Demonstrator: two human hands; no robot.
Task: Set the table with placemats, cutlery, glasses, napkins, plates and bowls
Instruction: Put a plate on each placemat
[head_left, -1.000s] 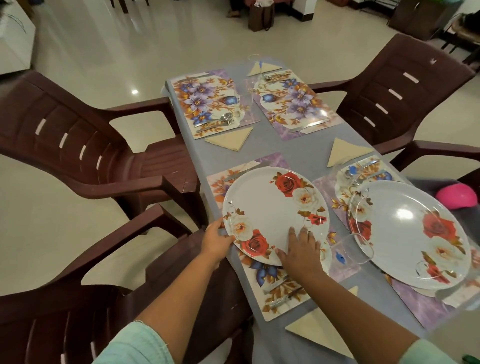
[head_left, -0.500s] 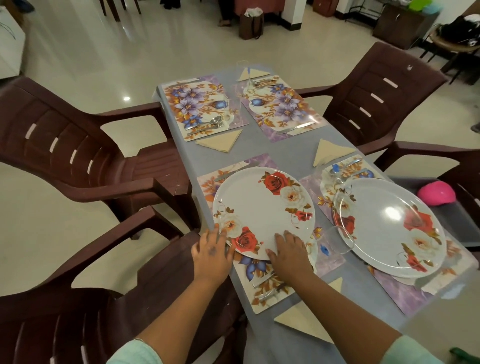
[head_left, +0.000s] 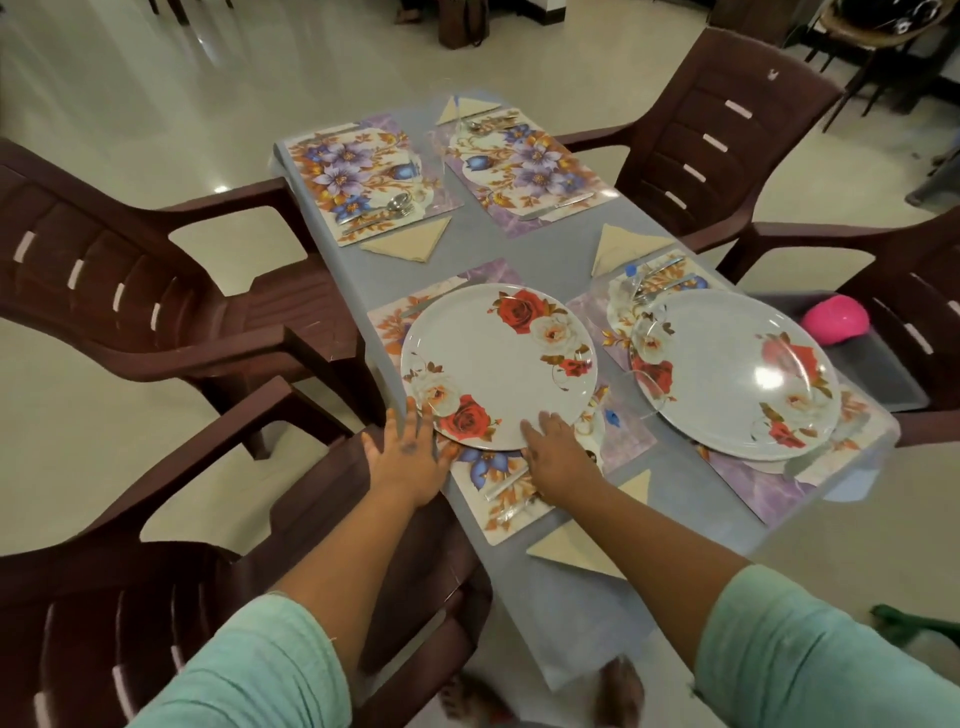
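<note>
A white plate with red roses (head_left: 493, 364) lies on the near left floral placemat (head_left: 498, 488). My left hand (head_left: 410, 457) rests flat at the plate's near left rim, fingers spread. My right hand (head_left: 558, 452) lies flat at the near rim, fingertips touching the plate, over cutlery (head_left: 506, 486) on the mat. A second rose plate (head_left: 732, 374) sits on the near right placemat (head_left: 779, 483), with a clear glass (head_left: 631, 296) and cutlery behind it. Two far placemats (head_left: 358, 176) (head_left: 524, 166) carry cutlery only. Folded beige napkins (head_left: 410, 241) (head_left: 621, 249) (head_left: 582, 545) lie beside the mats.
Brown plastic armchairs stand around the grey table (head_left: 519, 249): two on the left (head_left: 130, 291) (head_left: 156, 597) and two on the right (head_left: 717, 135) (head_left: 914, 291). A pink object (head_left: 836, 318) lies on a dark tray (head_left: 883, 374) on the right chair. My bare feet show below.
Both hands have let go of the plate's rim and flattened at its near edge. The plate stays put on the mat; the view has pulled back a little.
</note>
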